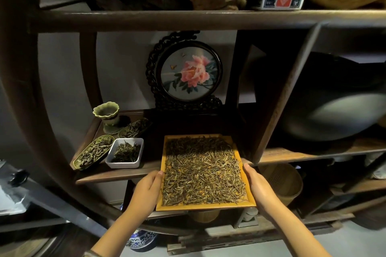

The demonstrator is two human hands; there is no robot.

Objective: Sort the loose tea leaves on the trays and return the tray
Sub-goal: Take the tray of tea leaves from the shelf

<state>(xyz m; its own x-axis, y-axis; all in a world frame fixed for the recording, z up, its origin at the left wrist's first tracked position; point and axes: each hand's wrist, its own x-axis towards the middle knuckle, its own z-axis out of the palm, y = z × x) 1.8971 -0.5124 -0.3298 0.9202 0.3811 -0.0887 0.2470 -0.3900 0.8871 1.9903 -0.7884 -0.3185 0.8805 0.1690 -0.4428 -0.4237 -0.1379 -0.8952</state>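
Dark wooden shelf carries the far end of a yellow tray of tea leaves, clasped between the left hand and right hand at its sides.

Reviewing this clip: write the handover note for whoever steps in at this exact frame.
Left hand grips the left edge of the yellow tray; right hand grips the right edge.
Tray is full of loose tea leaves, its far end over the wooden shelf, near end hanging off the front.
White dish of leaves sits to its left on the shelf.
Done: tray brought to the shelf.
Left: likely slide it fully in, then let go.
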